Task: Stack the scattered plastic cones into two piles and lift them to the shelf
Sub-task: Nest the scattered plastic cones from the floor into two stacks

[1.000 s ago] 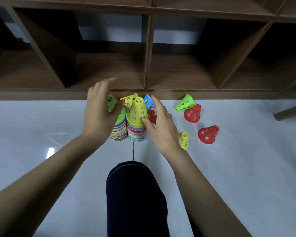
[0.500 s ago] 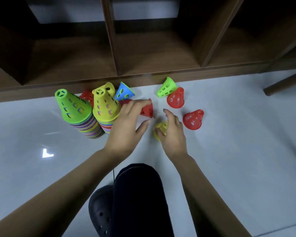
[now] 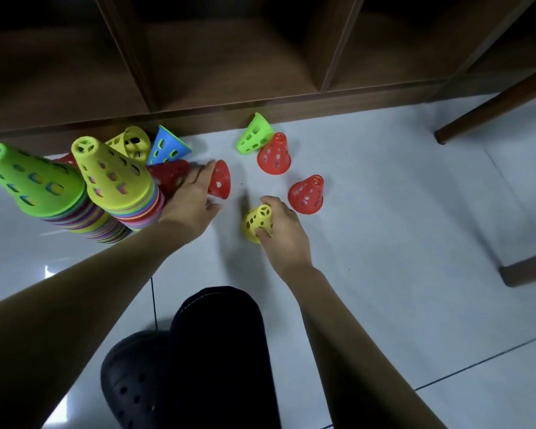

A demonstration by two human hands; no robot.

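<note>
Yellow cone (image 3: pixel 257 222): floor (image 3: pixel 399 243), tipped, pinched between thumb and curled fingers of right hand (image 3: pixel 287 233). Red cone (image 3: pixel 219 180): on its side near yellow-topped pile (image 3: pixel 115 181), left hand (image 3: pixel 191 198) fingers wrapped over its narrow end.

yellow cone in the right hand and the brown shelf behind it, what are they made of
The yellow perforated cone pinched in the right hand looks like moulded plastic, smooth and slightly glossy: uniform colour, clean cut-out holes, thin walls. The brown shelf unit looks like wood or wood-look laminate, matt: faint grain, no shine; which one is unclear.
</note>
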